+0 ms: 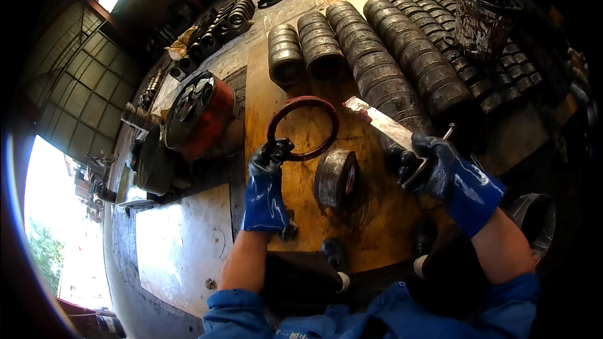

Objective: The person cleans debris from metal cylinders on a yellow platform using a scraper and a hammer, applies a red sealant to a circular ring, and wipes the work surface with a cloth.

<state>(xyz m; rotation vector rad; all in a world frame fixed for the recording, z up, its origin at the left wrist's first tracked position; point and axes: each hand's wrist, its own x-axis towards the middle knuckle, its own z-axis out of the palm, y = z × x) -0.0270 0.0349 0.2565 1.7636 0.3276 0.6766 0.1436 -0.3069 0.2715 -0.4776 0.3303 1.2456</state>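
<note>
Blue rubber gloves, dark at the fingers, cover both my hands. My left hand is closed on the lower left rim of a thin reddish-brown ring, held up over the tan floor sheet. My right hand grips a flat, pale strip-like tool with a reddish smear at its far end; its exact kind cannot be made out. A thin metal rod shows beside that hand. Between my hands, a short, thick metal ring stands on edge on the sheet, with red showing inside it.
Several rows of dark metal rings lie side by side ahead. A stained bucket stands among them at far right. To the left are a red drum and a pale board. My shoes are just below the thick ring.
</note>
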